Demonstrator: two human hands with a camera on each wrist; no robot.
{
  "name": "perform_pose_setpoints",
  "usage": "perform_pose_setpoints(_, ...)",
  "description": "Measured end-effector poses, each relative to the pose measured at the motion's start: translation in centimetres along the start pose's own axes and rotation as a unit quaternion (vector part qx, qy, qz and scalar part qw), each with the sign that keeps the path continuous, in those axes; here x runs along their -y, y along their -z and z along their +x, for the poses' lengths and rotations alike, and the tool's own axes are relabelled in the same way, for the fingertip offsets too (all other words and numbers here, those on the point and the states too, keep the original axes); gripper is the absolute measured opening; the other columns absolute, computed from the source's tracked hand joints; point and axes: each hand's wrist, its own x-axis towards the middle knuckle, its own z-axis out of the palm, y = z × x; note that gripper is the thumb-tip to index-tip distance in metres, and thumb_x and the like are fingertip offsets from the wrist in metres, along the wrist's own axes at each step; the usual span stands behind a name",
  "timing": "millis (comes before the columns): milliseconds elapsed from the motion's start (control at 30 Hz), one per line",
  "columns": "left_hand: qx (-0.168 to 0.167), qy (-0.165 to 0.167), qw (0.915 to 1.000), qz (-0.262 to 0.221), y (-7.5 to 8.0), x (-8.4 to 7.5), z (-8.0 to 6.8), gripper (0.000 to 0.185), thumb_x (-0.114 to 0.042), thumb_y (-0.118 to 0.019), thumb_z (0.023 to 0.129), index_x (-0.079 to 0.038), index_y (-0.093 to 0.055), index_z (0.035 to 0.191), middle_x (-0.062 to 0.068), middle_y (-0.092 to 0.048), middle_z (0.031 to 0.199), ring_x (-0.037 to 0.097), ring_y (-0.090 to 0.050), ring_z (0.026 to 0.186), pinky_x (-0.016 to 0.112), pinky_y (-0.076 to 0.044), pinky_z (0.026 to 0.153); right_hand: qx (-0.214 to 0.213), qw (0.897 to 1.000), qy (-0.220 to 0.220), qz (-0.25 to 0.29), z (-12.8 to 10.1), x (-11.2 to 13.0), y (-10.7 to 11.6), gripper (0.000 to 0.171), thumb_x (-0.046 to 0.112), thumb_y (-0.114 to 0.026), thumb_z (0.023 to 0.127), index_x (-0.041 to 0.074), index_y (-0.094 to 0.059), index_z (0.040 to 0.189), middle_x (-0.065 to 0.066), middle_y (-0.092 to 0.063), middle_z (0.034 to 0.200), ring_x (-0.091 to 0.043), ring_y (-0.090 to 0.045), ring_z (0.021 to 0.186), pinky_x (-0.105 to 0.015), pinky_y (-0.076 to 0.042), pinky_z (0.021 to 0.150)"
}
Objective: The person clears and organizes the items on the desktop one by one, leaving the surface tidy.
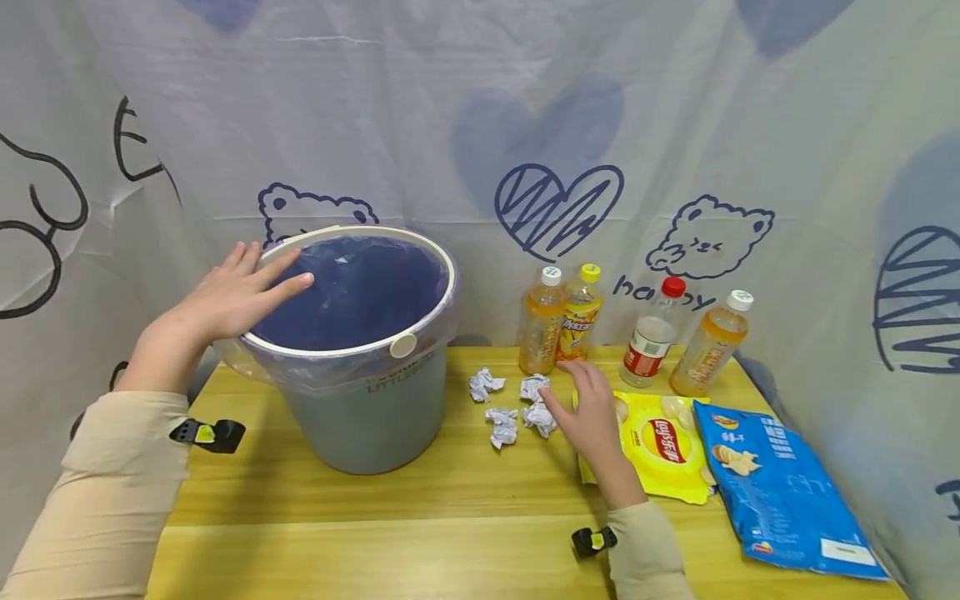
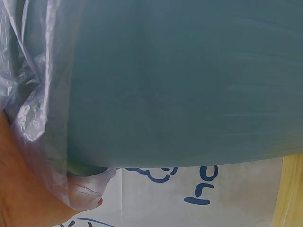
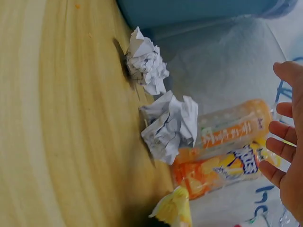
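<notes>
My left hand [image 1: 232, 293] rests on the left rim of a grey-green bucket [image 1: 367, 417], its fingers extended over the opening. A clear plastic bag [image 2: 35, 94] lines the bucket and folds down over the outside, and in the left wrist view my hand lies against it. My right hand [image 1: 592, 414] reaches over the table with fingers apart and nothing in them. Just left of it lie several crumpled paper balls [image 1: 502, 427]; two show in the right wrist view, the nearer paper ball [image 3: 171, 126] below the fingertips.
Behind the paper stand an orange drink bottle [image 1: 542, 329] and a yellow-capped bottle [image 1: 577, 321]. Farther right are a red-capped bottle [image 1: 648, 346] and a white-capped bottle [image 1: 708, 350]. A yellow chip bag [image 1: 656, 479] and a blue chip bag [image 1: 795, 492] lie at the right.
</notes>
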Motion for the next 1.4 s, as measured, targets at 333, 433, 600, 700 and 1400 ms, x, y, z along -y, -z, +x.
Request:
perform_pose_setpoints(333, 0.001, 0.001, 1.0, -0.002, 0.1, -0.1, 0.0, 0.082, -0.071, -0.021, 0.095, -0.022, -0.002, 0.158, 0.03, 0.019, 0.157, 0.051, 0.02, 0.145, 0.076, 0.007, 0.109, 0.069, 0.993, -0.092, -0.016, -0.9, -0.8, 0.0, 0.059, 0.041, -0.071, 0.086, 0.005, -0.056, 0.129, -0.02, -0.053, 0.131, -0.039, -0.045, 0.126, -0.058, -0.034, 0.106)
perform_pose_setpoints(433, 0.002, 0.001, 1.0, -0.002, 0.1, 0.0, 0.0, 0.083, -0.072, -0.021, 0.095, -0.022, -0.002, 0.158, 0.03, 0.02, 0.157, 0.05, 0.021, 0.144, 0.076, 0.007, 0.109, 0.085, 0.99, -0.113, -0.026, -1.2, -1.2, -0.4, 0.064, 0.046, -0.071, 0.084, 0.005, -0.055, 0.13, -0.021, -0.052, 0.131, -0.041, -0.044, 0.126, -0.059, -0.032, 0.106)
perform_pose_setpoints(600, 0.003, 0.002, 1.0, -0.002, 0.0, 0.1, 0.2, 0.083, -0.072, -0.021, 0.095, -0.021, -0.002, 0.158, 0.03, 0.02, 0.157, 0.05, 0.021, 0.144, 0.076, 0.008, 0.109, 0.114, 0.983, -0.139, -0.043, -1.8, -1.9, -1.2, 0.069, 0.053, -0.071, 0.082, 0.008, -0.054, 0.131, -0.02, -0.05, 0.133, -0.042, -0.041, 0.127, -0.062, -0.033, 0.103)
perform_pose_setpoints(700, 0.003, 0.001, 1.0, -0.002, 0.0, 0.1, 0.2, 0.083, -0.072, -0.021, 0.095, -0.022, -0.002, 0.158, 0.029, 0.02, 0.157, 0.05, 0.021, 0.144, 0.076, 0.007, 0.109, 0.148, 0.974, -0.163, -0.055, -2.0, -2.0, -1.6, 0.072, 0.055, -0.072, 0.081, 0.01, -0.053, 0.134, -0.02, -0.048, 0.134, -0.041, -0.038, 0.128, -0.061, -0.033, 0.103)
perform_pose_setpoints(1400, 0.004, 0.0, 1.0, -0.007, 0.1, 0.0, 0.1, 0.082, -0.07, -0.022, 0.096, -0.02, -0.003, 0.158, 0.03, 0.021, 0.157, 0.05, 0.021, 0.144, 0.079, 0.003, 0.107, 0.235, 0.951, -0.172, -0.102, -2.3, -2.0, -2.9, 0.067, 0.049, -0.075, 0.079, 0.01, -0.058, 0.13, -0.019, -0.048, 0.136, -0.038, -0.038, 0.127, -0.057, -0.033, 0.104)
